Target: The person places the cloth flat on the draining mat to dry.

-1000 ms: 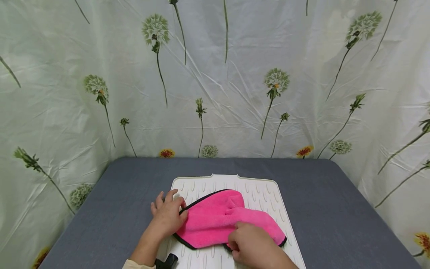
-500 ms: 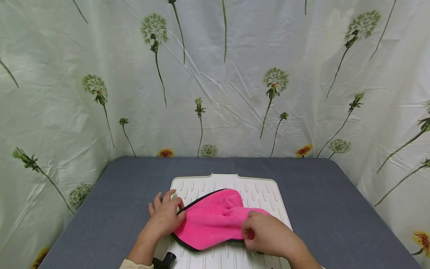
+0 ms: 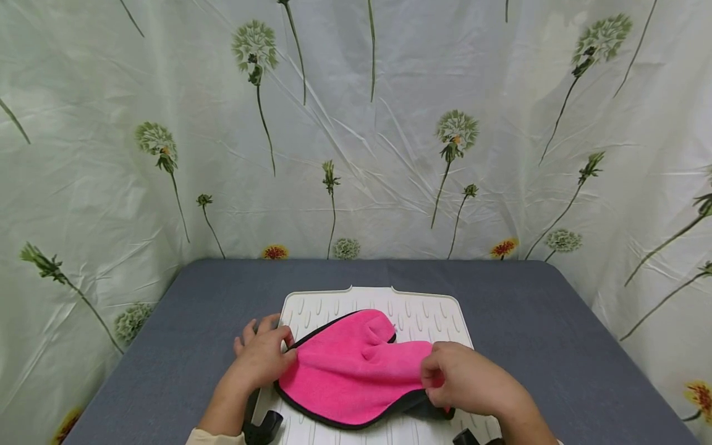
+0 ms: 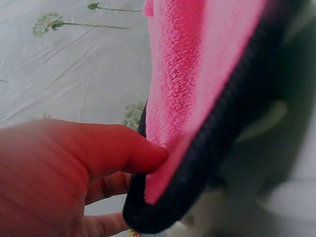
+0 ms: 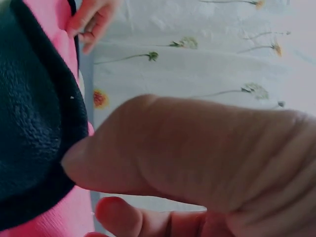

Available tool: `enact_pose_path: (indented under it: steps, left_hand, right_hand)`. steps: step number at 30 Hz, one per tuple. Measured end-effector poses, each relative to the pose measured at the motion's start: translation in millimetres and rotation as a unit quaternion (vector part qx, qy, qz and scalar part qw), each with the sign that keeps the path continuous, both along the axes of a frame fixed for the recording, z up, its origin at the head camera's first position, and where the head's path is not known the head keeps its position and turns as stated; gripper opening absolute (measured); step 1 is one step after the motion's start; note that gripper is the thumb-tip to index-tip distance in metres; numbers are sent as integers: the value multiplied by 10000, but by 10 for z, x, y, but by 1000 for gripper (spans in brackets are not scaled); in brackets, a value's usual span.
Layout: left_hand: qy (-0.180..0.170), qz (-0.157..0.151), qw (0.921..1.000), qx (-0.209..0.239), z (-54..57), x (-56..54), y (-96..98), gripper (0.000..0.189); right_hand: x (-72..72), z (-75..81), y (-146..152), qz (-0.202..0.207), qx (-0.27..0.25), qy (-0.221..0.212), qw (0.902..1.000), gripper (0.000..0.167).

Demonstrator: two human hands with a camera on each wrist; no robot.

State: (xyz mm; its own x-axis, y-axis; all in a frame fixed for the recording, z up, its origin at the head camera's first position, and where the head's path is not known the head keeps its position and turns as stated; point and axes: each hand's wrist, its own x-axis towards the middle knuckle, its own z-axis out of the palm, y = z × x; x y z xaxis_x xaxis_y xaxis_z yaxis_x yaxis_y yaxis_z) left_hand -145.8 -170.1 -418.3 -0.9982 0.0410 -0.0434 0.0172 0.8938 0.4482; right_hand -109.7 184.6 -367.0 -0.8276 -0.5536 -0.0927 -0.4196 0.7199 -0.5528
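Observation:
A pink plush cloth (image 3: pixel 345 377) with black edging lies rumpled over a white ridged mat (image 3: pixel 322 306). My left hand (image 3: pixel 261 355) pinches its left corner between thumb and fingers; in the left wrist view the thumb (image 4: pixel 123 150) presses on the pink side just inside the black border. My right hand (image 3: pixel 467 377) pinches the right part of the cloth, where the dark underside (image 3: pixel 419 405) shows. Close up in the right wrist view, the right thumb (image 5: pixel 148 143) lies on the black edge of the dark grey side (image 5: pixel 29 103), with curled fingers below it.
The mat rests on a grey-blue table (image 3: pixel 528 321). Behind stands a pale curtain (image 3: pixel 389 123) printed with dandelions. Black wrist-worn pieces (image 3: pixel 264 426) show near the left wrist and at the right forearm.
My right hand has moved right and slightly up with the cloth's right part, spreading it and baring the dark underside. My left hand has shifted slightly left, still pinching its corner.

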Motion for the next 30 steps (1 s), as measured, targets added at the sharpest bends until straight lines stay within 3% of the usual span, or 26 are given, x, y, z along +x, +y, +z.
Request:
enact_pose_path:
  steps: [6, 11, 16, 21, 26, 30]
  left_hand:
    - [-265, -42, 9996, -20, 11, -11, -75, 14]
    - [-509, -69, 9987, 9, 41, -8, -172, 13]
    - [-618, -108, 9980, -122, 54, -10, -218, 12]
    - [-566, -47, 9984, -47, 50, -11, -175, 13]
    - [-353, 114, 9992, 137, 43, -20, -134, 11]
    - [-151, 153, 9996, 195, 16, -30, -102, 11]
  right_hand:
    - [-27, 11, 146, 173, 25, -46, 9998, 23]
    - [-62, 26, 202, 411, -248, -443, 9979, 21]
    - [-64, 32, 201, 292, -169, -531, 9980, 21]
    - [-89, 28, 225, -16, -187, -661, 9976, 20]
    - [-154, -19, 327, -708, 299, -92, 9970, 15]
    - [-242, -95, 390, -1466, 876, 325, 9848, 7]
